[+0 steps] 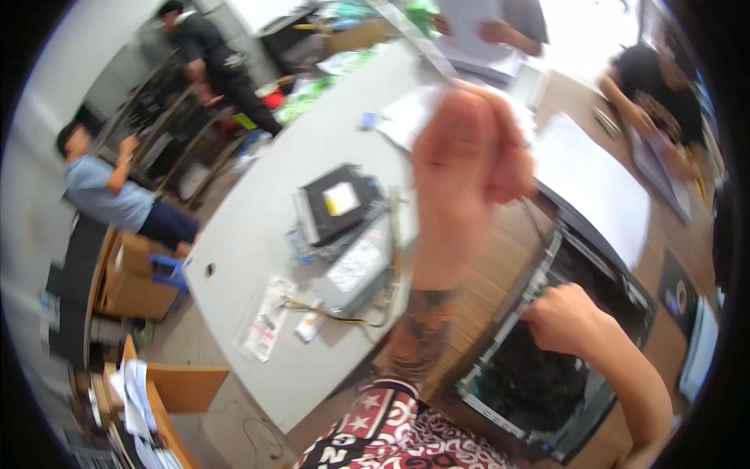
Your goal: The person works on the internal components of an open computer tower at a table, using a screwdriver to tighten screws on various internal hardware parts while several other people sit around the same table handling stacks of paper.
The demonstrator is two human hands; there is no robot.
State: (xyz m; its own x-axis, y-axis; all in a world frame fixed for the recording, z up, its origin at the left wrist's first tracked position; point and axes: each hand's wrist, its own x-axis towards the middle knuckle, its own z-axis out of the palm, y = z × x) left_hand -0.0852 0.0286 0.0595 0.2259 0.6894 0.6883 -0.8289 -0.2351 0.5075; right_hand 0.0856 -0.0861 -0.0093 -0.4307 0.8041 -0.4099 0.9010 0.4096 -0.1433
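Note:
My left hand, blurred, is raised over the table with its fingers closed on a long, thin metal strip that reaches up and left. Lower right, my right hand is curled on the silver edge of a black flat panel with metal strips along its sides; whatever its fingers hold is hidden. A thin dark cable runs down near the panel's upper end. Left of my left hand lie a black drive with a pale label, a silver power supply with wires and a packaged item.
White papers lie beyond the panel on the pale table and wooden surface. Two people are by shelving at left; two others handle papers opposite. Cardboard boxes and a wooden shelf stand left.

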